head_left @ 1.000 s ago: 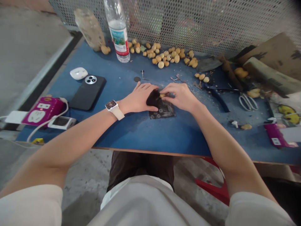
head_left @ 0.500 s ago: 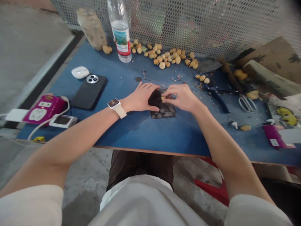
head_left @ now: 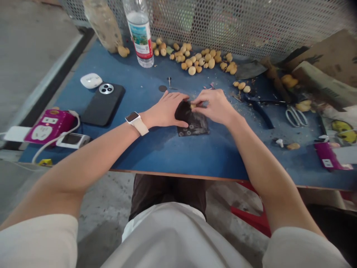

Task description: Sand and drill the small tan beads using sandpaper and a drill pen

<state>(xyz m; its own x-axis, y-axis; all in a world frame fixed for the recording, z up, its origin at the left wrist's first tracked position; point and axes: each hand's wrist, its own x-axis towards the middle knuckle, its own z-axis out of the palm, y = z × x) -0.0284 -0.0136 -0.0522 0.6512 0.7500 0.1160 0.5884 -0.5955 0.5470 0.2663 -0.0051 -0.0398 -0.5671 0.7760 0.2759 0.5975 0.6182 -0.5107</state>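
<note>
On the blue table lies a dark square sheet point(head_left: 196, 124) that looks like sandpaper, with pale dusty smears and round marks on it. My left hand point(head_left: 167, 110) rests on its left side, fingers stretched and thumb apart, holding it down. Between the thumb and fingers of my right hand point(head_left: 214, 106) is a small tan gourd point(head_left: 192, 106), pinched against the upper part of the sheet. Most of the gourd is hidden by my fingers. Just beyond my left hand are a dark disc point(head_left: 162, 88) and a small metal pin-like piece point(head_left: 169, 82).
Many small gourds point(head_left: 192, 70) lie along the back by a water bottle point(head_left: 140, 39) and a jar point(head_left: 104, 28). A phone point(head_left: 103, 105) and purple power strip point(head_left: 50, 125) are at left. Pliers point(head_left: 260, 111), scissors point(head_left: 296, 116) and cardboard point(head_left: 329, 63) are at right.
The view has shifted slightly. My left hand stays on the sheet, and my right hand keeps its pinch on the small gourd at nearly the same spot.
</note>
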